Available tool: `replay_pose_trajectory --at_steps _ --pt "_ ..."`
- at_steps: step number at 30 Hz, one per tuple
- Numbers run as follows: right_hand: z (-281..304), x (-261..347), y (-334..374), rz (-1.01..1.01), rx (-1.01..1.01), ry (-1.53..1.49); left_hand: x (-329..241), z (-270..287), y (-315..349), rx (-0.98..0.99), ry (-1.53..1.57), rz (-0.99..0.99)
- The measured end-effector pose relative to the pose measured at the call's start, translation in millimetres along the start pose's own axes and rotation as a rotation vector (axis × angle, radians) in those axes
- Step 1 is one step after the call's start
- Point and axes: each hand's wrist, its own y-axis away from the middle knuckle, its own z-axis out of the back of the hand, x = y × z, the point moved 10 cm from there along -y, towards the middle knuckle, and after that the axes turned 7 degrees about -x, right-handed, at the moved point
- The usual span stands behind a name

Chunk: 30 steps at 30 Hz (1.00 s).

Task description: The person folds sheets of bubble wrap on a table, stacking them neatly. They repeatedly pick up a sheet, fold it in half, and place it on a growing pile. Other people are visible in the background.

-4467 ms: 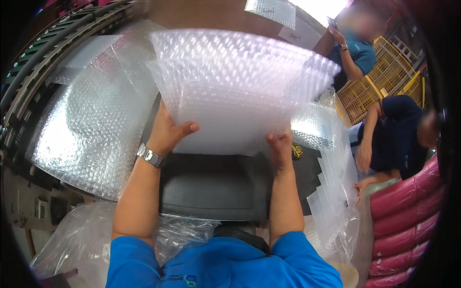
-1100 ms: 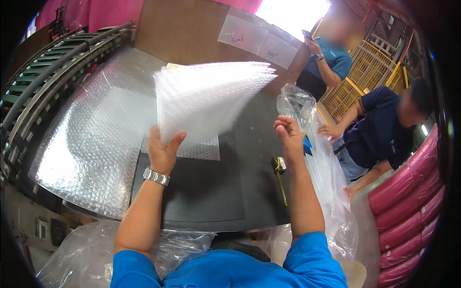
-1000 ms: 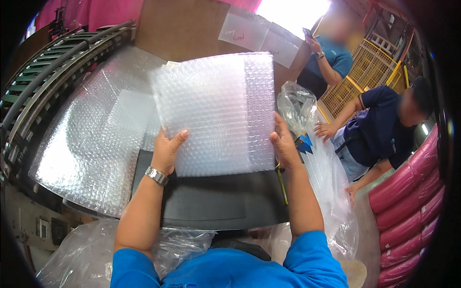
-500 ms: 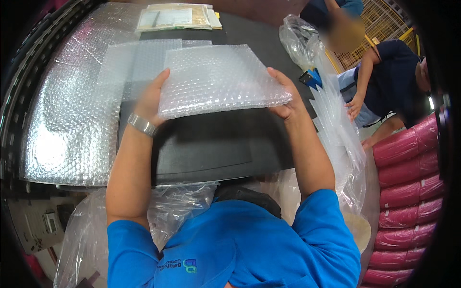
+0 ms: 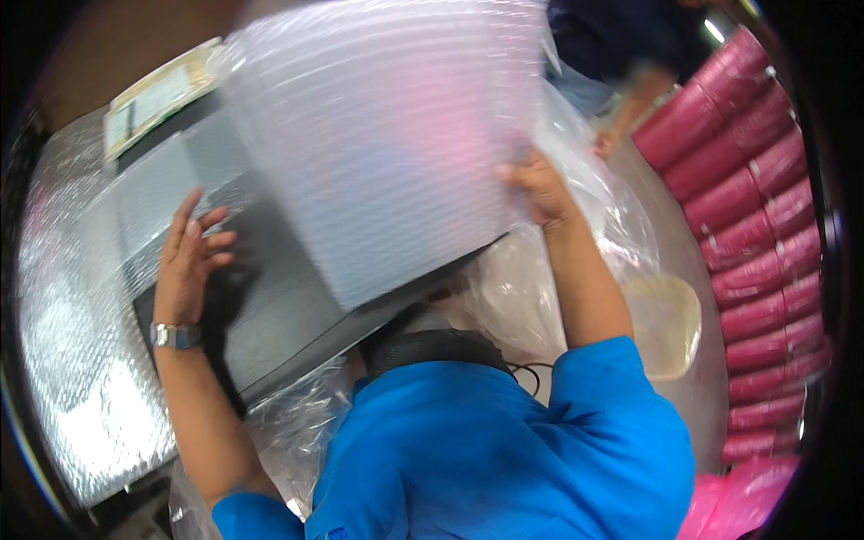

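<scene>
My right hand point(image 5: 538, 187) pinches the right edge of a bubble wrap sheet point(image 5: 387, 153), which is lifted and tilted above the table. Motion blurs the sheet, and pinkish and bluish tints show through it. Left of the sheet, my left hand point(image 5: 191, 261) is empty with its fingers apart, over the black tabletop point(image 5: 279, 333). Flat bubble wrap pieces point(image 5: 153, 198) lie beyond that hand. A large bubble wrap layer point(image 5: 72, 360) covers the table's left side.
A folder with papers point(image 5: 162, 94) lies at the far left. Clear plastic film point(image 5: 594, 216) hangs along the right side. Pink wrapped rolls point(image 5: 756, 225) are stacked at the right. Another person point(image 5: 621, 45) is at the far right, beside a beige stool-like seat point(image 5: 661, 328) nearer me.
My left hand has let go of the bubble wrap and moved left. My right hand has kept hold, and the sheet is now raised and upright. My view has turned to the right.
</scene>
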Motion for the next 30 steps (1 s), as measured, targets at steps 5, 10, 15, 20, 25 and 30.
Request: replay_pose_trajectory --at_steps 5,10,15,20,25,30 --pt "220.3 31.6 91.0 0.168 -0.333 -0.170 19.1 -0.1 -13.3 -0.018 -0.094 0.050" --pt "412.1 -56.0 254.1 -0.048 -1.092 -0.279 23.3 -1.9 -14.8 -0.016 -0.084 0.050" --pt "480.6 -223.6 393.1 -1.047 -1.017 0.994 28.3 -0.3 -22.1 -0.008 -0.059 0.058" --pt "427.8 -158.5 356.3 -0.784 -1.726 0.935 25.8 12.2 -13.3 -0.069 -0.071 0.081" --pt "357.9 21.8 211.3 0.402 -1.393 1.364 20.8 11.8 -16.8 -0.081 -0.078 0.028" --pt "93.3 78.5 60.1 0.726 -0.514 0.614 19.7 16.0 -12.8 -0.140 -0.107 0.043"
